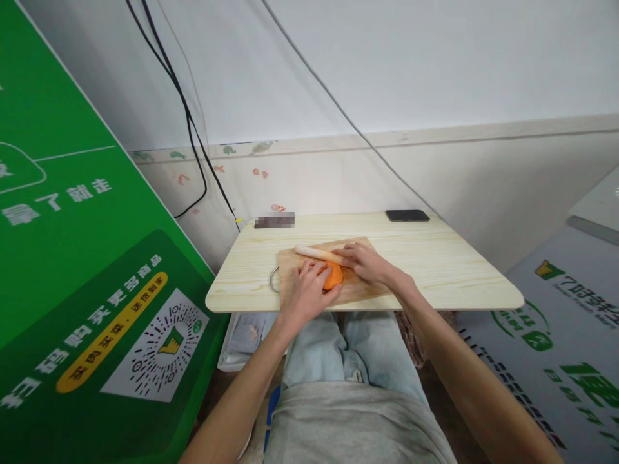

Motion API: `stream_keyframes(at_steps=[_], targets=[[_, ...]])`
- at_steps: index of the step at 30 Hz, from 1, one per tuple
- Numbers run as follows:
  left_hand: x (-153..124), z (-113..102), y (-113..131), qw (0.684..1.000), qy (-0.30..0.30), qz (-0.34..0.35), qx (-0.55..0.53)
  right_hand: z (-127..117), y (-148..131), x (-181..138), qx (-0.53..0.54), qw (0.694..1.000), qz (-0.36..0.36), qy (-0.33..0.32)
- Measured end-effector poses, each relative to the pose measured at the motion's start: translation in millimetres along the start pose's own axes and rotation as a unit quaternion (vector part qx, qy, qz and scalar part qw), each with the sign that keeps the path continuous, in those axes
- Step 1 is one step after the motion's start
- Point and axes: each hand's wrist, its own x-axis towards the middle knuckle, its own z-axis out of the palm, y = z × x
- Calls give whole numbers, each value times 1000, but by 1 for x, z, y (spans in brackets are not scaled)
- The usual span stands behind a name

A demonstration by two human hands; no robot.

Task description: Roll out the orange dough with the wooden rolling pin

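Note:
A wooden cutting board (286,283) lies near the front edge of the table, its metal handle pointing left. On it rests a rounded, flattened orange lump (333,277) that looks like dough or modelling clay. My left hand (312,287) holds this lump from the left, fingers curved over its top and the thumb at its near edge. Just behind the lump a pale wooden rolling pin (312,252) lies at a slant across the board. The fingers of my right hand (365,261) are closed on the pin's right end, hiding it.
A black phone (407,216) lies at the table's back right, and a blurred-out dark object (275,220) at its back left. Cables (186,106) hang along the wall. Green panel (72,212) stands left, a printed white panel (546,309) right. My legs are under the table (454,277).

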Motion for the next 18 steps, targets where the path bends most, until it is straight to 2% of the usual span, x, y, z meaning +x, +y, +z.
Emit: stream_keyframes(at_steps=[6,10,18], targets=[[0,-3,2,1000,-11,-11,2,-5,4,5,26,999,-19,-10],[0,-5,3,1000,-11,-10,3,1,2,0,30,1000,1,6],[0,0,2,1000,4,1,9,23,-31,-20,-60,993,65,72]])
